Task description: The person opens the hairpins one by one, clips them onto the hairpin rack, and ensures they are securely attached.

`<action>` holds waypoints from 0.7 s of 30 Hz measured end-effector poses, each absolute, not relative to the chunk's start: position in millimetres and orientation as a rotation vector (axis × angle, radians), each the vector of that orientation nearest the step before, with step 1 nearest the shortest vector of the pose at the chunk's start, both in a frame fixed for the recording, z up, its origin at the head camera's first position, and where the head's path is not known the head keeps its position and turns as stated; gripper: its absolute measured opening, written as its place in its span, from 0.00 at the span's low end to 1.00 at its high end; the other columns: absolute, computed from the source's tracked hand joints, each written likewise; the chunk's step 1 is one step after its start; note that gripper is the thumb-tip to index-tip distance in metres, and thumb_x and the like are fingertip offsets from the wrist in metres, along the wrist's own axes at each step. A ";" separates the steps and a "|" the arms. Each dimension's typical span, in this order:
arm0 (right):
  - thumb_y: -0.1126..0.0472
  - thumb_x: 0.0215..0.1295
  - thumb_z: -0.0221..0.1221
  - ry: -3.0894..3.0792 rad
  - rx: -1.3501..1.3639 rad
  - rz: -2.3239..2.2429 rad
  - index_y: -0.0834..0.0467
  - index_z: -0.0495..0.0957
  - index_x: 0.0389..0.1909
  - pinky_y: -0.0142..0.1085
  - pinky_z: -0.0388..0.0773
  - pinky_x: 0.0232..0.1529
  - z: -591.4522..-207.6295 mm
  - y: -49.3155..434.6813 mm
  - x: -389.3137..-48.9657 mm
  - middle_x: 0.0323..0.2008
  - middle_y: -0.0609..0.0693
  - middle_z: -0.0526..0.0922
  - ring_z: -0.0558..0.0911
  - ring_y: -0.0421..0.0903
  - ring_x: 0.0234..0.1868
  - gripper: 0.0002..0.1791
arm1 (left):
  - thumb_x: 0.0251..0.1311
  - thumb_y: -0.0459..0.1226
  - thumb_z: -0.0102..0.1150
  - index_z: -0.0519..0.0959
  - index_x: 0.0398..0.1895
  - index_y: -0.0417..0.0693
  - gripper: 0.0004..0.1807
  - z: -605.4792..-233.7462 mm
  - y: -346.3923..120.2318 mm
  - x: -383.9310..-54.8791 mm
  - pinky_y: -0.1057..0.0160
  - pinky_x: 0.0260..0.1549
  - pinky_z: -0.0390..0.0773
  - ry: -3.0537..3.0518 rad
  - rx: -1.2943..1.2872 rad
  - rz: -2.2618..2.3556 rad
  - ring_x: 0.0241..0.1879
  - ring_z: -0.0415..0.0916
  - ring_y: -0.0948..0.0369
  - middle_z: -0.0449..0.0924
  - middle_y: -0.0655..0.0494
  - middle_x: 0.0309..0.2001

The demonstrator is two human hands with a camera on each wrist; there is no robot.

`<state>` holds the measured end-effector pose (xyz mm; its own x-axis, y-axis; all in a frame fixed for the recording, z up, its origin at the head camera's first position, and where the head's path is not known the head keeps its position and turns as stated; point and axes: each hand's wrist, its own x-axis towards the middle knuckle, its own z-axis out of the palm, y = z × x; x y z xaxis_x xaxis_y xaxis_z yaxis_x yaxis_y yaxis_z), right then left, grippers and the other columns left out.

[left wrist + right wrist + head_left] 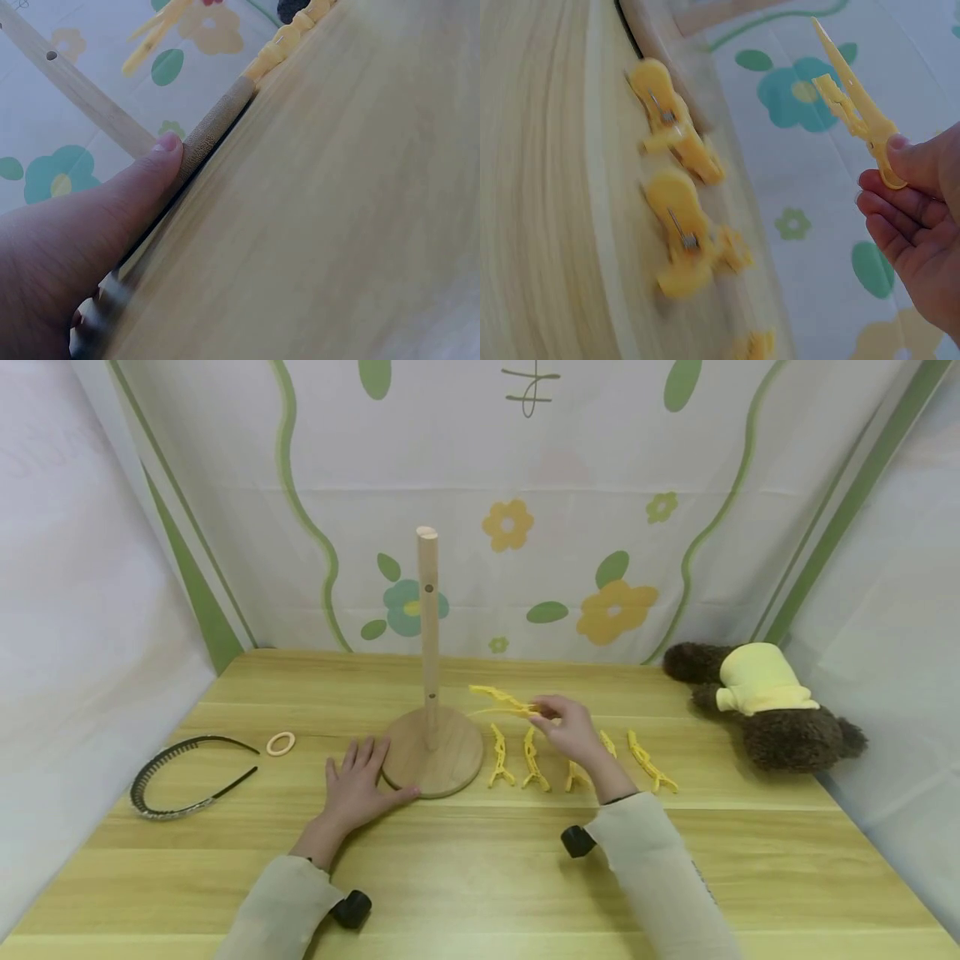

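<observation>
My right hand (pixel 572 727) pinches the tail end of a yellow hair clip (pixel 859 112), whose jaws spread apart and point left toward the post. Thumb and fingertips press its handles in the right wrist view. My left hand (pixel 360 789) lies flat with spread fingers at the left edge of a round wooden base (pixel 457 760); its thumb touches the rim, as the left wrist view shows. From that base rises an upright wooden post (pixel 429 635) with two dark holes. Several more yellow hair clips (pixel 532 760) lie in a row beneath and beside my right hand, one partly hidden by it.
On the left of the wooden table (pixel 480 877) lie a dark toothed headband (pixel 176 760) and a small pale ring (pixel 281 744). A brown plush toy in a yellow shirt (pixel 765 681) lies at the back right. Printed fabric (pixel 562 460) stands behind the table.
</observation>
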<state>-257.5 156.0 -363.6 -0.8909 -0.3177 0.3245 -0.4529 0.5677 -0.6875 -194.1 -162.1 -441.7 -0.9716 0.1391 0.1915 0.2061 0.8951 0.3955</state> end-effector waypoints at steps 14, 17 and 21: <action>0.67 0.55 0.57 -2.687 0.777 1.277 0.66 0.76 0.42 0.37 0.72 0.38 -377.6 95.0 -264.8 0.39 0.56 0.77 0.76 0.48 0.36 0.13 | 0.37 0.71 0.45 0.52 0.65 0.46 0.55 -440.1 -161.5 -192.3 0.35 0.48 0.33 -2.894 -0.268 -0.613 0.61 0.39 0.41 0.50 0.39 0.62; 0.67 0.55 0.57 -2.687 0.784 1.300 0.67 0.75 0.43 0.37 0.72 0.38 -379.2 89.0 -264.6 0.40 0.56 0.77 0.76 0.48 0.37 0.14 | 0.36 0.71 0.45 0.52 0.65 0.47 0.55 -440.4 -161.6 -192.4 0.35 0.48 0.33 -2.895 -0.269 -0.605 0.61 0.39 0.41 0.50 0.39 0.62; 0.67 0.55 0.57 -2.688 0.805 1.288 0.66 0.76 0.42 0.36 0.72 0.37 -378.9 83.1 -264.6 0.40 0.56 0.77 0.76 0.47 0.36 0.13 | 0.36 0.71 0.45 0.52 0.65 0.47 0.55 -440.5 -161.7 -192.7 0.35 0.48 0.33 -2.894 -0.269 -0.609 0.61 0.39 0.41 0.50 0.39 0.62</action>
